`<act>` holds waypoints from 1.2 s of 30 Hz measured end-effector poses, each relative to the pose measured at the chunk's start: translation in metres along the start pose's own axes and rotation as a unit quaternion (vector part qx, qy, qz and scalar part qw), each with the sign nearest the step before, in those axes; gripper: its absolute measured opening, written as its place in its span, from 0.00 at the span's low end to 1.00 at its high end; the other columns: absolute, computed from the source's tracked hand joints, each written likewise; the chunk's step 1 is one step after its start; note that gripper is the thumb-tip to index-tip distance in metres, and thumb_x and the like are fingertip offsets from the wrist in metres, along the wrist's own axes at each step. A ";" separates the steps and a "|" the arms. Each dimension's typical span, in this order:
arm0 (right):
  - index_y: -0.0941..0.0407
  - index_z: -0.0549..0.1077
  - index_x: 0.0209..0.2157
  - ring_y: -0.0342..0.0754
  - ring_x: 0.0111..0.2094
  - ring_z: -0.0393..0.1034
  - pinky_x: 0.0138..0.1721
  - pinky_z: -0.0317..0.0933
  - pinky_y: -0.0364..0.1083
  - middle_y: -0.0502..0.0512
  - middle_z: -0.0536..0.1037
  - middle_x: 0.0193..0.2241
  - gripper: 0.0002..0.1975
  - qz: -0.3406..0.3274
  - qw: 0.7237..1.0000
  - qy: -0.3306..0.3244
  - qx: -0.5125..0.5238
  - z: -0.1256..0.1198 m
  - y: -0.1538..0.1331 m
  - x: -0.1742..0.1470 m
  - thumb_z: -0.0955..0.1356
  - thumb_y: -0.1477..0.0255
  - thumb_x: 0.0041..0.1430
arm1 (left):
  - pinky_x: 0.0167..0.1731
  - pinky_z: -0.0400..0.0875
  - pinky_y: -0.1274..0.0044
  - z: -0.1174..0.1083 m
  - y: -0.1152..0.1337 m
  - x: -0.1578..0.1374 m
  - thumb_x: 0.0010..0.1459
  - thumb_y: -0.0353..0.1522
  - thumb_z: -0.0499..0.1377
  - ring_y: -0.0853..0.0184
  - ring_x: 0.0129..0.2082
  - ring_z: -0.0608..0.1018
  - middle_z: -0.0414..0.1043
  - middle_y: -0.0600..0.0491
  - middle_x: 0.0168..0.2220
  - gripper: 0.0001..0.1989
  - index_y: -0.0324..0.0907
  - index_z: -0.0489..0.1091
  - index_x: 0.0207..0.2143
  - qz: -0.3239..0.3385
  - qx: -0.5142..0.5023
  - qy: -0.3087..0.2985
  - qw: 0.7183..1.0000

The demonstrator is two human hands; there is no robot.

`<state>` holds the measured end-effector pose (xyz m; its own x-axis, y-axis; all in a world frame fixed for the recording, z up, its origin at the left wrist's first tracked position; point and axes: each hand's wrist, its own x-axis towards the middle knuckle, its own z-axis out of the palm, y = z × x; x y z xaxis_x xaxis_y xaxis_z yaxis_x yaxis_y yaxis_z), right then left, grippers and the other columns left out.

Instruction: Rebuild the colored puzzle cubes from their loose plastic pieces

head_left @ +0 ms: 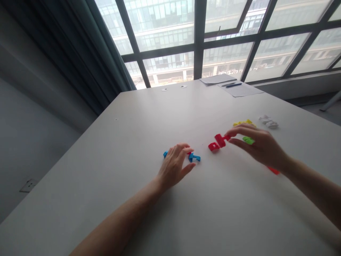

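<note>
My right hand (pixel 249 140) pinches a red plastic piece (pixel 220 140) by its narrow end, between thumb and fingers. Its wide end is close to a second red piece (pixel 213 147) with a square hole, which lies on the table; whether they touch I cannot tell. Resting over some blue pieces, my left hand (pixel 176 161) has its fingers apart. A blue piece (pixel 195 157) shows between its thumb and fingertips, and another blue bit (pixel 165 154) peeks out on the far side. A little red shows beneath its fingertips, mostly hidden.
Yellow pieces (pixel 243 122), a green piece (pixel 248 140) and an orange-red piece (pixel 273 170) lie around my right hand, partly covered. White pieces (pixel 268 122) sit farther right. Papers (pixel 218 79) and a blue pen (pixel 233 85) rest at the white table's (pixel 138 121) far edge, before the windows.
</note>
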<state>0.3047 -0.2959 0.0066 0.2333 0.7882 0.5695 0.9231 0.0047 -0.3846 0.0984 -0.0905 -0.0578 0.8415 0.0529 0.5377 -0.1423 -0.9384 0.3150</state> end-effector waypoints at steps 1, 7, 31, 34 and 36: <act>0.53 0.75 0.39 0.49 0.38 0.73 0.38 0.65 0.47 0.56 0.79 0.37 0.13 0.032 0.999 0.008 -0.015 -0.014 0.009 -0.002 0.66 0.60 0.62 | 0.49 0.66 0.67 0.000 0.000 0.000 0.65 0.38 0.52 0.60 0.50 0.71 0.66 0.44 0.51 0.14 0.42 0.63 0.49 -0.004 -0.001 -0.003 1.000; 0.56 0.77 0.39 0.49 0.36 0.72 0.38 0.62 0.48 0.63 0.78 0.42 0.28 0.272 0.945 0.042 -0.179 -0.083 0.102 -0.045 0.63 0.46 0.56 | 0.49 0.67 0.67 0.002 0.000 0.001 0.64 0.33 0.52 0.59 0.51 0.71 0.67 0.45 0.49 0.11 0.43 0.64 0.49 0.001 0.000 -0.012 1.000; 0.58 0.77 0.44 0.43 0.29 0.70 0.35 0.62 0.45 0.61 0.78 0.41 0.12 0.284 0.925 0.043 -0.250 -0.071 0.121 -0.051 0.67 0.72 0.59 | 0.46 0.65 0.66 0.002 0.001 0.006 0.64 0.32 0.52 0.60 0.44 0.72 0.69 0.46 0.46 0.09 0.42 0.67 0.45 -0.122 0.116 0.027 0.985; 0.57 0.76 0.45 0.44 0.33 0.72 0.34 0.64 0.43 0.59 0.78 0.40 0.12 0.228 0.966 0.044 -0.111 -0.041 0.072 -0.024 0.66 0.71 0.61 | 0.47 0.64 0.64 0.002 -0.002 0.006 0.63 0.31 0.52 0.58 0.46 0.71 0.69 0.45 0.47 0.10 0.41 0.67 0.45 -0.175 0.136 0.022 0.975; 0.55 0.75 0.43 0.47 0.38 0.73 0.37 0.65 0.44 0.58 0.78 0.41 0.10 0.161 0.985 0.018 -0.061 -0.018 0.042 -0.009 0.65 0.71 0.61 | 0.48 0.64 0.63 0.002 -0.005 0.005 0.63 0.31 0.51 0.57 0.47 0.70 0.68 0.45 0.49 0.11 0.41 0.67 0.46 -0.196 0.135 0.016 0.971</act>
<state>0.3472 -0.3136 -0.0015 0.5282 0.7143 0.4591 0.8292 -0.3174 -0.4602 0.1040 -0.0864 -0.0580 0.7867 0.4302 0.4428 0.3305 -0.8993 0.2866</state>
